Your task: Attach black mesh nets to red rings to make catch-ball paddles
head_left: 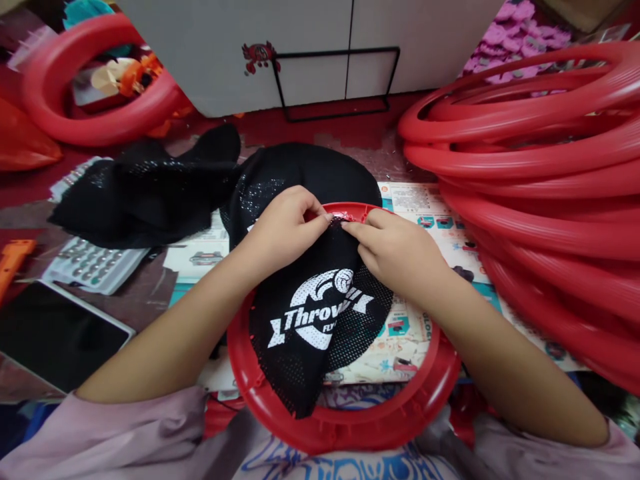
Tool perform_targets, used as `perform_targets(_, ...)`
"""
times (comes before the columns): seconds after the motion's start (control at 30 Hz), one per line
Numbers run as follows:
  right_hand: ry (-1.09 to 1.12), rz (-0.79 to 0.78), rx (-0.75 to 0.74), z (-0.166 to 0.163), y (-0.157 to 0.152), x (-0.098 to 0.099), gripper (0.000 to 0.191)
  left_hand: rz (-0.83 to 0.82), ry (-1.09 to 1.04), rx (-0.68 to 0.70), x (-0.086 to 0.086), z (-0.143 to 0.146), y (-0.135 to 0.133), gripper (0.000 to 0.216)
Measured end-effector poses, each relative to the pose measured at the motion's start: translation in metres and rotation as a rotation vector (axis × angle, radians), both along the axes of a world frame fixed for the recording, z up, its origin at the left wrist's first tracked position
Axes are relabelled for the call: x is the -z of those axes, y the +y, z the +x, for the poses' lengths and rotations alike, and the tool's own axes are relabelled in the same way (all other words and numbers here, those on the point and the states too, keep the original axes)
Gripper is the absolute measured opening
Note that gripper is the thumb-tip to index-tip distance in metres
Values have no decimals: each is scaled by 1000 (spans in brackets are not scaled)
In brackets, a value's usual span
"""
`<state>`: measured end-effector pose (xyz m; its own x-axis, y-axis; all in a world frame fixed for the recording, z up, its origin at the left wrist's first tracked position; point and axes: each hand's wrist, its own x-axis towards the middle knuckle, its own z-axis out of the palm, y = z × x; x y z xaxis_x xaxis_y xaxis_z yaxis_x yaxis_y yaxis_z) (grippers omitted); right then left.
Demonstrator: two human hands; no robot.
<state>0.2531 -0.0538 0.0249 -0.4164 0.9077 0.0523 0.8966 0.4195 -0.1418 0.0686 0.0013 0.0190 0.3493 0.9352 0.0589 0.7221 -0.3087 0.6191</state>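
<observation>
A red plastic ring [350, 433] lies in front of me, its near edge against my body. Draped over it is black mesh fabric [300, 360] with a white printed logo, its lower corner hanging on the ring's near left side. My left hand [287, 227] pinches the fabric's edge at the ring's far rim, thumb and index finger together. Right beside it, my right hand [400, 250] presses its fingers onto the same edge, the other fingers curled. What lies under the fingertips is partly hidden. More black fabric [310, 170] is bunched just beyond the ring.
Red rings [540, 220] are stacked high on the right. Another red ring [45, 113] lies at the back left. A black wire stand [335, 52] is before a white box [310, 27]. At left are black cloth [135, 193], a compartment tray [95, 263] and a tablet [55, 333].
</observation>
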Motion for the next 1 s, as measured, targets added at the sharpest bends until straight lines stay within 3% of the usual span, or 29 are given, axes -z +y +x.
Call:
perform_targets(0.27, -4, -73, -14, 0, -1, -6, 36, 5, 10, -7, 1, 2, -1, 11)
perform_targets(0.4, 107, -79, -7, 7, 3, -6, 33, 151, -23, 114, 5, -3, -5, 11)
perform_targets(0.5, 206, 1, 6, 14, 7, -4, 30, 282, -34, 293, 7, -8, -10, 24)
perform_targets(0.6, 245, 95, -13, 20, 9, -2, 27, 321, 35, 383, 8, -11, -12, 27)
perform_targets(0.83, 188, 243, -72, 22, 11, 5, 30, 393, 142, 387, 12, -11, -13, 33)
perform_targets(1.0, 154, 250, -54, 22, 15, 11, 32, 433, 185, 386, 15, -10, -13, 35)
